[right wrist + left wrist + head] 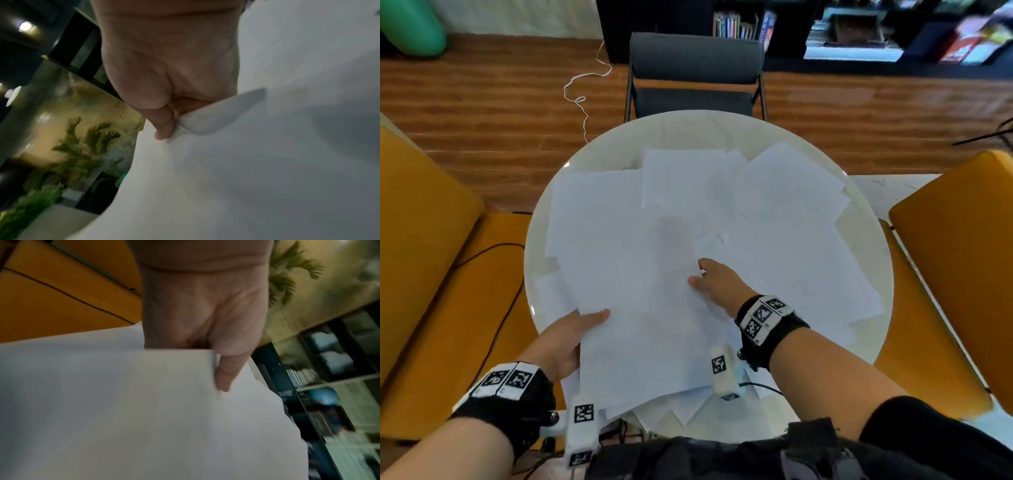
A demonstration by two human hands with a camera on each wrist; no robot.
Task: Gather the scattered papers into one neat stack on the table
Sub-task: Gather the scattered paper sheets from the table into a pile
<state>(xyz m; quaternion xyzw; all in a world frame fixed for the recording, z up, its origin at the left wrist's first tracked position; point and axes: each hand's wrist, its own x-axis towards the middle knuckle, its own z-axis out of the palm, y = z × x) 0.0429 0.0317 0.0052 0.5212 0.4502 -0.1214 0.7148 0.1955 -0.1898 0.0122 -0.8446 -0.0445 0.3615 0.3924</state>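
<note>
Several white paper sheets (654, 260) lie spread and overlapping across a round white table (688, 130). My left hand (571, 339) grips the near-left edge of a large top sheet (123, 402), thumb on top, the other fingers hidden beneath. My right hand (712, 281) is near the table's middle; in the right wrist view my right hand (164, 129) pinches the corner of a sheet (216, 120), which curls up between thumb and fingers. More sheets (784, 185) lie at the far side and right.
A dark grey chair (695, 68) stands beyond the table. Orange seats flank it, one at the left (424, 240) and one at the right (962, 240). A white cord (582, 96) trails on the wooden floor. Some sheets (681, 411) overhang the near edge.
</note>
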